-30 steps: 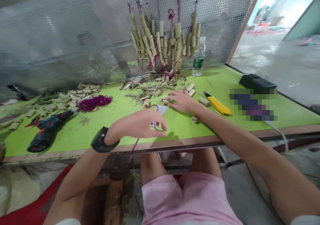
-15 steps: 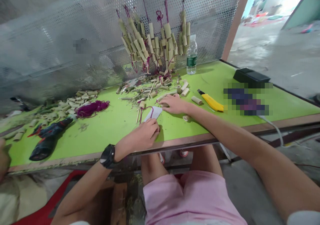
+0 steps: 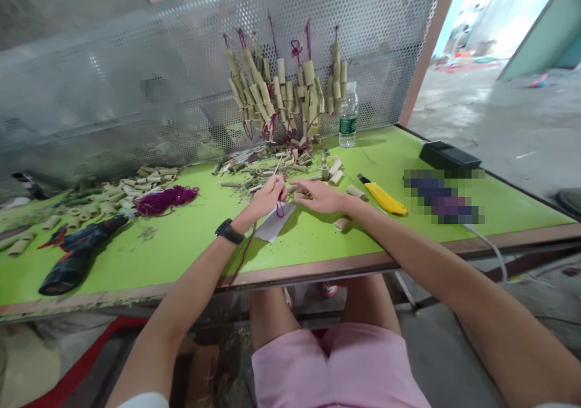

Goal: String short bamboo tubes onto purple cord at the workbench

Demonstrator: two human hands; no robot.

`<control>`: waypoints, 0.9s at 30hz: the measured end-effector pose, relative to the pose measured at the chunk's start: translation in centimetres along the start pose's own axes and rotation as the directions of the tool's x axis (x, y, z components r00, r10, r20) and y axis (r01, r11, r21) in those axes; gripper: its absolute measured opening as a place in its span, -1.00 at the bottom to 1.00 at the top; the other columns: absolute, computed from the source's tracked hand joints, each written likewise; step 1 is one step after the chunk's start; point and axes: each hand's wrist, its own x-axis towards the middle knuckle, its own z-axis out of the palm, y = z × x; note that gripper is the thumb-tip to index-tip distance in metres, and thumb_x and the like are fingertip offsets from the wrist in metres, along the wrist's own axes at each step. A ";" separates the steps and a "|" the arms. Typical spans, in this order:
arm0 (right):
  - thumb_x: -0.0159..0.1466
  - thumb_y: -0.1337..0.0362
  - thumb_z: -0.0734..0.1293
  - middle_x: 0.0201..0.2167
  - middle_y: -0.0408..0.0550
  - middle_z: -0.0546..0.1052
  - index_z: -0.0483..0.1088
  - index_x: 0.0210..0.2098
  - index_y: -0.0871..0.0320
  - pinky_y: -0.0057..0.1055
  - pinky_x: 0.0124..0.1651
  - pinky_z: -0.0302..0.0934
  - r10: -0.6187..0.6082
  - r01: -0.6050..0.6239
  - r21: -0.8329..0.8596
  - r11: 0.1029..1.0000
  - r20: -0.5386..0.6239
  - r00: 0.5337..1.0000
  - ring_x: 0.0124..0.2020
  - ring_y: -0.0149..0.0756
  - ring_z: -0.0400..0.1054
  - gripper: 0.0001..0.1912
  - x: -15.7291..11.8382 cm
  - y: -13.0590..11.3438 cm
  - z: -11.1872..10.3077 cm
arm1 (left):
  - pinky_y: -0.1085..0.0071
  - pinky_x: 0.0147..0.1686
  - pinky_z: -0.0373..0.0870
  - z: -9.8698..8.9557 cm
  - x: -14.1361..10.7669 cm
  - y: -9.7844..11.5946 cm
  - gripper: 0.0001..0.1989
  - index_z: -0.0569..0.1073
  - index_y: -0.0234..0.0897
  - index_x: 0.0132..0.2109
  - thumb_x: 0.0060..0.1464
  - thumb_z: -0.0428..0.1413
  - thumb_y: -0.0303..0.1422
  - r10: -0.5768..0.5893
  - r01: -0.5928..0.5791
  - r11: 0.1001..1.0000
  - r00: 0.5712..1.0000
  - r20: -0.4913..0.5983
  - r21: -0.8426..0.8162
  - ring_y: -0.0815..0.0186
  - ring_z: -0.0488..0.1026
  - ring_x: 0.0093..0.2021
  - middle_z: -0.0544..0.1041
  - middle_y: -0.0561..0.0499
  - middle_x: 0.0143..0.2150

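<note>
My left hand (image 3: 269,197), with a black watch on its wrist, is closed in a pinch above a white sheet of paper (image 3: 272,225). A purple cord (image 3: 246,252) runs from it down over the table's front edge, and a loop of the cord hangs below the fingers. My right hand (image 3: 318,196) is just to the right, its fingers bent and pointing at the left fingertips. What lies between the right fingers is too small to make out. Short cut bamboo tubes (image 3: 342,223) lie beside the right hand.
Bundles of strung bamboo tubes (image 3: 272,87) hang on the perforated metal panel (image 3: 181,69). A water bottle (image 3: 348,120), yellow utility knife (image 3: 385,198) and black box (image 3: 449,155) are on the right. Leftward lie purple cord (image 3: 167,200), a cordless drill (image 3: 77,253) and more bamboo pieces (image 3: 102,201).
My left hand has moved up and right, off the paper and close to my right hand, bringing purple cord along. The right fingers, flatter before, are more bent. The view has shifted slightly.
</note>
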 end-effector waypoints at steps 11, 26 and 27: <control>0.38 0.29 0.44 0.30 0.12 0.61 0.39 0.43 0.04 0.11 0.39 0.42 -0.038 0.047 0.083 0.995 -0.111 0.993 0.27 0.05 0.56 -0.36 -0.2 1.3 0.8 | 0.39 -0.48 0.30 0.8 -1.2 -2.4 -0.60 0.38 -0.21 -0.25 0.55 -0.06 -0.10 0.030 -0.028 0.999 0.992 0.121 -0.018 0.39 0.27 -0.57 0.42 0.08 -0.45; 0.37 0.32 0.43 0.22 0.22 0.65 0.44 0.37 0.16 0.05 0.30 0.50 0.007 -0.006 0.026 1.000 -0.077 0.997 0.20 0.02 0.60 -0.42 -0.1 0.9 0.6 | 0.30 -0.13 0.43 0.3 -1.3 -2.0 -0.82 0.42 -0.20 0.00 0.50 0.02 -0.22 0.192 -0.175 0.927 0.981 -0.019 0.332 0.20 0.61 -0.20 0.74 -0.09 -0.09; 0.37 0.32 0.42 0.22 0.23 0.64 0.45 0.36 0.18 0.03 0.29 0.50 0.013 -0.011 0.022 1.000 -0.082 0.997 0.21 0.01 0.60 -0.43 -0.1 0.9 0.6 | 0.30 -0.12 0.43 0.3 -1.2 -2.0 -0.81 0.44 -0.20 -0.01 0.50 0.02 -0.21 0.194 -0.177 0.922 0.981 -0.015 0.345 0.20 0.61 -0.20 0.74 -0.09 -0.08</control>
